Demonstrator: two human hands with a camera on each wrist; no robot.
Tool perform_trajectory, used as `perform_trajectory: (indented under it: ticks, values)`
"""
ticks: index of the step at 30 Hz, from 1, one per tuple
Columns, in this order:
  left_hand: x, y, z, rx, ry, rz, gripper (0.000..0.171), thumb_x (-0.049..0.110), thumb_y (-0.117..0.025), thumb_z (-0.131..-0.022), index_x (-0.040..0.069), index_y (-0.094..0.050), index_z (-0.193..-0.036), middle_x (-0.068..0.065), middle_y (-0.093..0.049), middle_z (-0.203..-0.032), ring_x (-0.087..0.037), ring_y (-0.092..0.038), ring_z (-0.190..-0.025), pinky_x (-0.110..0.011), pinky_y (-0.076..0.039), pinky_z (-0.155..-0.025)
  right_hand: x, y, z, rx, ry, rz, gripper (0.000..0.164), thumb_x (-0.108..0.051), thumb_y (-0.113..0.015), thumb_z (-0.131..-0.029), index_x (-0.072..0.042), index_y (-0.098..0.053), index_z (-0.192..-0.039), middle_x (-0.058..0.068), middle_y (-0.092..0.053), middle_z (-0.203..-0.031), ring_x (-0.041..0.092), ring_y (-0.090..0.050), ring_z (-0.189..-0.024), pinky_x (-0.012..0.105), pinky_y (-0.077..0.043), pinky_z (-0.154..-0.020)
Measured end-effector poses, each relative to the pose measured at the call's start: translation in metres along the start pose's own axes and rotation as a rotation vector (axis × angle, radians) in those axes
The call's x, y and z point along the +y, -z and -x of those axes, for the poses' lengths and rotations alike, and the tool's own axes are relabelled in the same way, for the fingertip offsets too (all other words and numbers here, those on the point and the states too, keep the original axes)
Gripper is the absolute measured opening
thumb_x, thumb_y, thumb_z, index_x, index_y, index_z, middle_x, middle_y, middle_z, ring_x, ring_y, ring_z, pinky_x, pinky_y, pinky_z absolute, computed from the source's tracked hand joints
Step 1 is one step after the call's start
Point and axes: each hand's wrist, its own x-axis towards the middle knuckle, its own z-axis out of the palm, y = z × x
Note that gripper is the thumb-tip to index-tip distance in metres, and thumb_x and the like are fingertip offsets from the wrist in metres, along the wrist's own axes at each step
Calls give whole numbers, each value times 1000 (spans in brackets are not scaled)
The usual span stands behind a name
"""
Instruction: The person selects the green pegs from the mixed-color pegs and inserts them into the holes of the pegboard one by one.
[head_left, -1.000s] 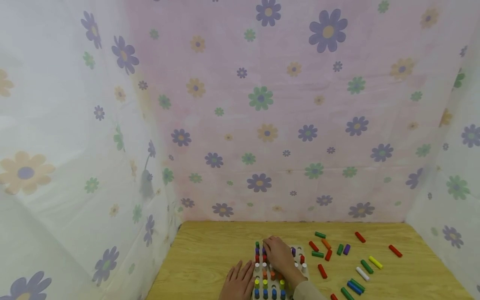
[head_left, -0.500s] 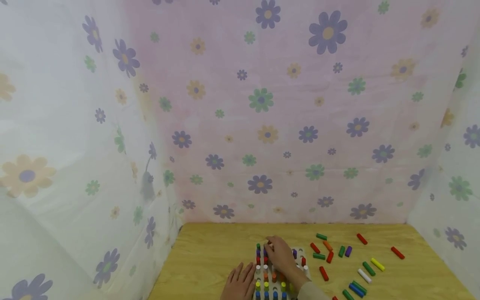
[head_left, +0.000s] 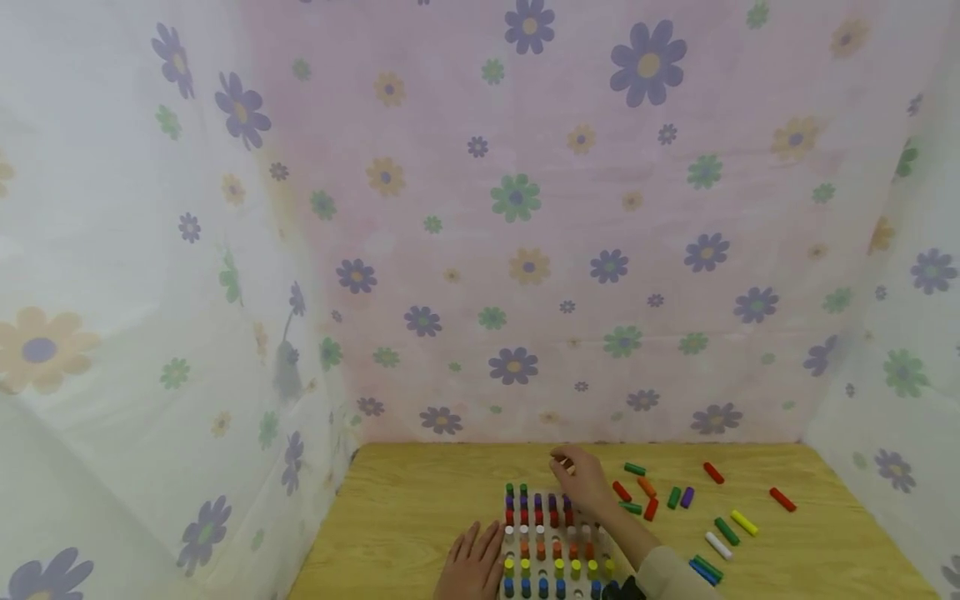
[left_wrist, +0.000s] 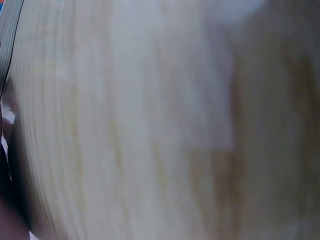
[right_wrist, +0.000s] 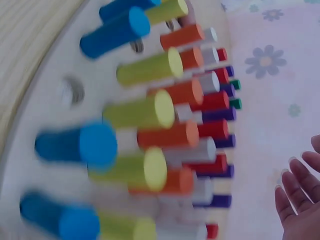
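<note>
Bench (head_left: 405, 508) leaves room left of and beyond the pegboard (right_wrist: 45, 120); loose pegs (head_left: 726, 531) edge its right. Left hand (head_left: 471, 563) lies spread beside the board's left edge; right hand (head_left: 585, 482) hovers by its far-right corner, released, fingers loosely bent.

We are in a makeshift booth, though we cannot tell whether a home or a lab surrounds it: flower-printed sheets screen a wood-grain table (head_left: 405, 517). A pink sheet (head_left: 555, 225) rises behind its far edge; white sheets (head_left: 135, 308) flank its left and right edges.
</note>
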Motion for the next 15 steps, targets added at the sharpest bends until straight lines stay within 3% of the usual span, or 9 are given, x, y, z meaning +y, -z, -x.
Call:
perform_trajectory:
  ticks: [6,15]
  values:
    - [-1,0,0,14,6,18,61,55,-18,-111,27,-46,-157,8,-47,-157,-30,-43,-145,-52,-39,-115,11,29,3,-39,-26,-9,23,-6,-67,-99,-3,-70,-122,5,-68,-106,21,-63,-93,32,-57,-74]
    - [1,1,0,1,4,39,61,55,-17,-111,26,-47,-156,8,-47,-158,-31,-43,-145,-54,-39,-115,40,71,13,1,-37,74,28,-4,-70,-96,5,-68,-122,14,-69,-105,26,-64,-89,32,-56,-70]
